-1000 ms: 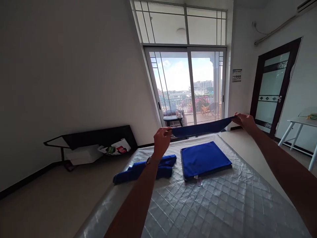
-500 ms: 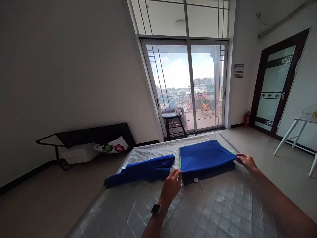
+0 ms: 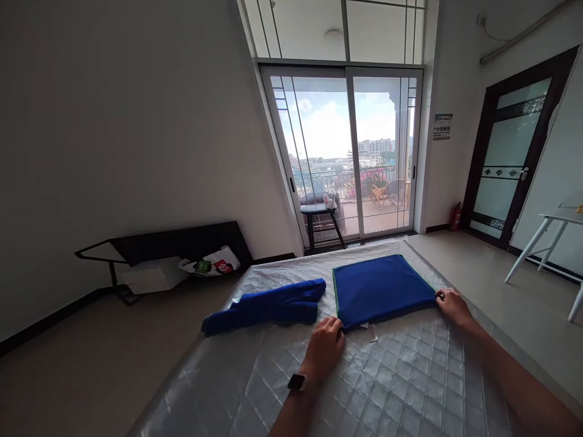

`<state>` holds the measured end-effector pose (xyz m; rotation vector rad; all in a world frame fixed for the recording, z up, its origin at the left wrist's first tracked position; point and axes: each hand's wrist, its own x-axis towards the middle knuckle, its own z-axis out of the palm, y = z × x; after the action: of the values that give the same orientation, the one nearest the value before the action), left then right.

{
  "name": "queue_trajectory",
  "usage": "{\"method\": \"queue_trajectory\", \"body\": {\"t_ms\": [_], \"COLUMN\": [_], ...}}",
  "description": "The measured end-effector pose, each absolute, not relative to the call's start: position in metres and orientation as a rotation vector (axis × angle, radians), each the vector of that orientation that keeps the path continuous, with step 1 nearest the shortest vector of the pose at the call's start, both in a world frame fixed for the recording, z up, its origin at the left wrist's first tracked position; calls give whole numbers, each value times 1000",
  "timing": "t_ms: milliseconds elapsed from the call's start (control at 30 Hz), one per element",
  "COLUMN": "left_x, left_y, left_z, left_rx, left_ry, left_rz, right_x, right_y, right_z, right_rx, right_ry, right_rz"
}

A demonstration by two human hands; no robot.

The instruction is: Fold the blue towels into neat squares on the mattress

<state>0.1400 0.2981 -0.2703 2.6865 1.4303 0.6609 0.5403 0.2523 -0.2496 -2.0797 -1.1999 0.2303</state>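
Note:
A stack of folded blue cloths [image 3: 380,290] lies flat on the quilted grey mattress [image 3: 387,388]. My left hand [image 3: 324,347], with a watch on its wrist, rests at the stack's near left corner with its fingers curled on the top cloth's edge. At the near right corner, my right hand [image 3: 452,305] pinches the same cloth. A crumpled blue cloth [image 3: 268,305] lies loose to the left of the stack.
Beyond the mattress a dark stool [image 3: 319,220] stands at the sliding glass doors [image 3: 348,152]. A black frame [image 3: 173,246] with a bag leans at the left wall. A white table [image 3: 553,240] and a dark door [image 3: 510,158] are on the right.
Both hands brought the blue cloth down from in front of the window and laid it flat on top of the folded stack, then pressed its near corners down.

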Motion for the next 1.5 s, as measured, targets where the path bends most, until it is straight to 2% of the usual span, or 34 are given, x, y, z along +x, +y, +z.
{"method": "queue_trajectory", "body": {"t_ms": [167, 267, 467, 600, 767, 900, 1067, 1167, 1300, 1500], "left_x": [132, 104, 5, -36, -54, -65, -72, -73, -76, -76], "left_y": [281, 256, 172, 135, 145, 153, 150, 149, 149, 152], "left_z": [-252, -246, -260, -270, -268, -269, -266, -257, -250, -254], "left_rx": [2642, 2628, 2562, 2496, 2520, 2508, 2388, 2350, 2273, 2195], "left_ry": [1312, 1278, 1354, 1439, 1517, 1544, 1694, 1716, 1727, 1745], "left_rz": [538, 526, 673, 799, 1029, 1095, 987, 860, 891, 885], "right_x": [514, 481, 357, 264, 189, 158, 140, 148, 188, 264], "right_y": [237, 233, 255, 292, 329, 320, 248, 188, 122, 57], "right_z": [-237, -225, -214, -211, -210, -209, -201, -192, -187, -218], "right_rx": [-2269, -2131, -1731, -1662, -1738, -1793, -1631, -1501, -1528, -1616], "right_ry": [-1494, -1664, -2014, -2108, -2139, -2159, -2279, -2276, -2131, -1701], "right_rz": [-335, -401, 26, 283, 288, 223, 291, 577, 990, 1278]}}
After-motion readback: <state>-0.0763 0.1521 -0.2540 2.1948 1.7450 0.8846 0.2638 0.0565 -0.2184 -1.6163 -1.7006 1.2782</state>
